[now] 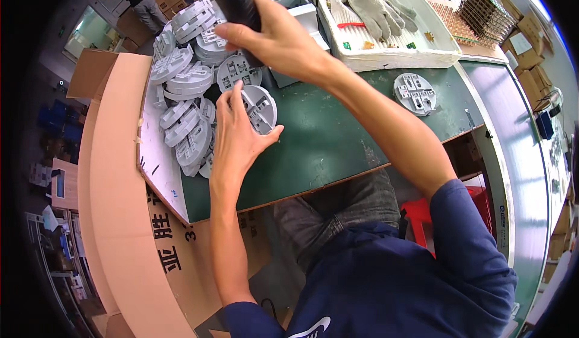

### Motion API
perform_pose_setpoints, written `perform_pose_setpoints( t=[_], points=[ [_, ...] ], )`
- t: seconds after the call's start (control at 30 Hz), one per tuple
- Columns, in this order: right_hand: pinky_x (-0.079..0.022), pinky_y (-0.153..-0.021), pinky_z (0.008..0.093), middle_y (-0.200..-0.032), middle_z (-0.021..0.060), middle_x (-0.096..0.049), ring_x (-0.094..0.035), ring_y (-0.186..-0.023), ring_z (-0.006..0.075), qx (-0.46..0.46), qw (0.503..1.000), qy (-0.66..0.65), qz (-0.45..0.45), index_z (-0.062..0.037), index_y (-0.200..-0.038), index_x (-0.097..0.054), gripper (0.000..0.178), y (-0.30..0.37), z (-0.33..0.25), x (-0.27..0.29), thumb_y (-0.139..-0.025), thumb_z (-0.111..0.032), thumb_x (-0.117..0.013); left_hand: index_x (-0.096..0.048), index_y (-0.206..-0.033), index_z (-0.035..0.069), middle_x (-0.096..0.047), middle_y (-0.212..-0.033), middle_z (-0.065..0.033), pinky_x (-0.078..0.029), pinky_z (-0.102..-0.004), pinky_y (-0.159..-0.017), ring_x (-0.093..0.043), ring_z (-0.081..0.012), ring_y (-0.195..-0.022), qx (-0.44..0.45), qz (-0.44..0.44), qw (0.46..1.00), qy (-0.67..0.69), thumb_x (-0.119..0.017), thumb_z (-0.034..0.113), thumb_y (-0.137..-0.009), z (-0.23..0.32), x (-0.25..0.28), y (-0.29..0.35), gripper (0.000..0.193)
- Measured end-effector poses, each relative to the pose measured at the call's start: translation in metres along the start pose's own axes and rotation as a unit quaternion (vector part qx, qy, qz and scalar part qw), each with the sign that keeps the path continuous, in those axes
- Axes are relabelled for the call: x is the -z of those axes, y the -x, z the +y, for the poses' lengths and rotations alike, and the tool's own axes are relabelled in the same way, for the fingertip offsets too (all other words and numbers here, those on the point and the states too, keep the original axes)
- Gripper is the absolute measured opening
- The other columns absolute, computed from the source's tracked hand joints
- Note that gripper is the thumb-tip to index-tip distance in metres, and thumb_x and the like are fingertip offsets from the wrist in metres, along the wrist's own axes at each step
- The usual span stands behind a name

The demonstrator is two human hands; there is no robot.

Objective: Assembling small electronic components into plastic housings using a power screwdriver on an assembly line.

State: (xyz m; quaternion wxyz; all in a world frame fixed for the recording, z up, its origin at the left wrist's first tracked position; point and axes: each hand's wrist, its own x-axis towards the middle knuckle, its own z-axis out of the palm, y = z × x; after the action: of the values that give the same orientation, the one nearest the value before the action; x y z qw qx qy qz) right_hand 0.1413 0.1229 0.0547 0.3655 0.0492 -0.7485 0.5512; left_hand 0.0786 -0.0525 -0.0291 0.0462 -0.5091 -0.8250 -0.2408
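A round light-grey plastic base [263, 110] with slots and recesses is at the left middle of the green tabletop. My left hand [236, 130] is curved around its left and lower edge, fingers on one side and the thumb stretched along the other. The fingers cover part of that edge. Higher up, my right hand [283, 39] is wrapped round a thick black cylindrical tool [234, 3], which leans above the base. The tool's upper end leaves the picture, and its kind does not show clearly. Another grey base [239, 72] lies just behind, beside a heap of similar bases [188, 78].
One separate grey base [415, 93] lies on the table's right side. At the back, a white ribbed tray [392, 60] holds work gloves [374, 15]. A large cardboard box [117, 157] borders the left side. Wire racks [485, 12] stand at the far right; a person [140, 0] stands far left.
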Motion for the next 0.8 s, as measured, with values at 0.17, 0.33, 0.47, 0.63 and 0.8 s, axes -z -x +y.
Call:
perform_pose_setpoints(
  t=[0.17, 0.33, 0.47, 0.63, 0.8],
  points=[
    [-0.047, -0.061, 0.0237, -0.086, 0.0008, -0.062, -0.057, -0.072, 0.0079, 0.219, 0.916, 0.320, 0.107, -0.0006, -0.125, -0.055, 0.041, 0.008, 0.016, 0.015, -0.098, -0.024, -0.075, -0.016, -0.161, 0.003, -0.037, -0.142, -0.0295, -0.040, -0.0514, -0.110, -0.042, -0.0456, -0.129, 0.024, 0.117, 0.973, 0.199, -0.094, 0.023, -0.067, 0.040, -0.004, 0.034, 0.124],
    [-0.054, -0.076, 0.0315, -0.100, 0.0081, -0.069, -0.065, -0.092, 0.0137, -0.008, 0.999, 0.001, -0.044, 0.0012, -0.138, -0.050, 0.054, 0.014, 0.005, 0.041, -0.100, -0.031, -0.072, -0.015, -0.156, 0.010, -0.035, -0.143, -0.0233, -0.044, -0.0440, -0.110, -0.041, -0.0289, -0.133, 0.068, 0.129, 0.840, 0.522, -0.094, 0.014, -0.070, 0.048, -0.044, 0.056, 0.117],
    [-0.055, -0.084, 0.0392, -0.106, 0.0162, -0.071, -0.071, -0.100, 0.0259, -0.019, 0.971, 0.231, -0.066, -0.0104, -0.137, -0.055, 0.046, 0.050, 0.041, 0.073, -0.097, -0.024, -0.073, -0.022, -0.150, 0.008, -0.037, -0.144, -0.0219, -0.044, -0.0447, -0.111, -0.048, -0.0315, -0.131, 0.088, 0.124, 0.836, 0.527, -0.093, 0.010, -0.074, 0.036, -0.058, 0.063, 0.104],
    [-0.053, -0.081, 0.0500, -0.090, 0.0198, -0.066, -0.067, -0.092, 0.0416, -0.029, 0.878, 0.467, -0.097, -0.0124, -0.139, -0.052, 0.050, 0.101, 0.063, 0.072, -0.093, -0.009, -0.069, -0.041, -0.143, 0.003, -0.044, -0.148, -0.0184, -0.039, -0.0456, -0.118, -0.047, -0.0329, -0.137, 0.080, 0.116, 0.940, 0.312, -0.093, 0.022, -0.077, 0.025, -0.047, 0.079, 0.086],
    [-0.054, -0.083, 0.0496, -0.108, 0.0219, -0.064, -0.066, -0.093, 0.0415, -0.032, 0.831, 0.550, -0.077, -0.0039, -0.127, -0.055, 0.038, 0.124, 0.091, 0.070, -0.093, -0.010, -0.070, -0.056, -0.136, 0.005, -0.048, -0.147, -0.0199, -0.043, -0.0462, -0.113, -0.048, -0.0378, -0.138, 0.066, 0.094, 0.972, 0.204, -0.091, 0.035, -0.078, 0.041, -0.038, 0.077, 0.074]
  ],
)
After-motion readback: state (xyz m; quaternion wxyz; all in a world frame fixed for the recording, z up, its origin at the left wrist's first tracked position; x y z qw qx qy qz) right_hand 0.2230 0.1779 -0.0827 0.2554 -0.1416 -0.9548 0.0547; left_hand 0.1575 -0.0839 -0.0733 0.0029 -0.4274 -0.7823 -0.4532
